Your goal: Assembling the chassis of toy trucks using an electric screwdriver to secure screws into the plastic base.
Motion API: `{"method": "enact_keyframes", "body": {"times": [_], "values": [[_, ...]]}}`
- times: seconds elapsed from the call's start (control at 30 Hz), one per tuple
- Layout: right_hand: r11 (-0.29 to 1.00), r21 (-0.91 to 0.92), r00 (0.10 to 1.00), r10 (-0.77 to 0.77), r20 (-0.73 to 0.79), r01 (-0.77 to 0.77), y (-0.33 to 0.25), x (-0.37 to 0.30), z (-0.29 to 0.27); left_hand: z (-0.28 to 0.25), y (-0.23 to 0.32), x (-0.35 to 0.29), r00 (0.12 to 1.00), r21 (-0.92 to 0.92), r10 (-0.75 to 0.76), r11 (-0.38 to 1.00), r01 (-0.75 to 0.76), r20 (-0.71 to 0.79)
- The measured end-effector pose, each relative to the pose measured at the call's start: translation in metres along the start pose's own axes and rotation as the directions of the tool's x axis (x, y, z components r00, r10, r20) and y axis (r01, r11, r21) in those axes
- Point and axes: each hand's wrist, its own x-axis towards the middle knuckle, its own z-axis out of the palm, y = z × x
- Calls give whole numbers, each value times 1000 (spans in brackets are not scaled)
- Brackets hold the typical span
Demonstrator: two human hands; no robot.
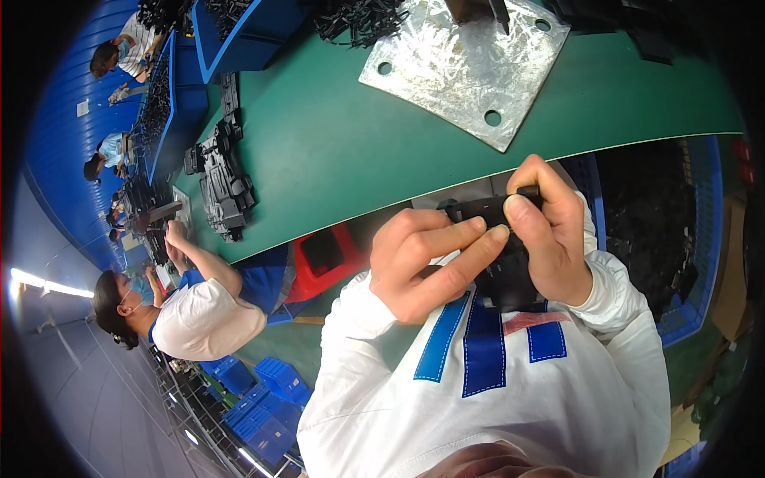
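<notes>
Bins (pixel 247 48) of blue plastic are holding black parts (pixel 226 11); left hand (pixel 396 267) and right hand (pixel 555 253) are pinching a black plastic piece (pixel 484 209).

both hands (pixel 421 261) grip a black part (pixel 488 209) beside the green table (pixel 327 147).

The light is bright and even over the green bench (pixel 319 151) and the white shirt (pixel 478 414). A strip light (pixel 52 284) at the lower left shines so strongly that it becomes plain white. The metal plate (pixel 446 80) gives back patchy glare. The hands (pixel 418 267) are quite sharp, but the black part (pixel 508 279) between them is dark and shows little detail. Inside the blue crate (pixel 708 231) it is dim. Toward the black round rim, the blue wall (pixel 68 151) bends and looks soft.
</notes>
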Motion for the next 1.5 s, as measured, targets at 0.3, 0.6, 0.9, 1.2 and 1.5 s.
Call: {"method": "enact_keyframes", "body": {"times": [0.3,0.6,0.9,1.2,1.5], "values": [[1000,13,999,-27,-43,28,4,-3,-5,0,-15,-16,981,-141,-173,977,160,-89],[993,-103,998,-62,-9,60,-8,-3,-5,0,-17,-11,988,-147,-140,981,130,-62],[993,-109,999,-35,-11,34,-8,-2,-6,-4,-27,-8,987,-294,-153,942,160,48],[991,-123,999,-44,21,46,-13,-2,-8,1,-22,-13,968,-400,-251,889,224,-16],[951,-279,991,-125,53,135,-18,-5,-8,-3,-7,-15,962,-282,-272,924,257,-15]]}}
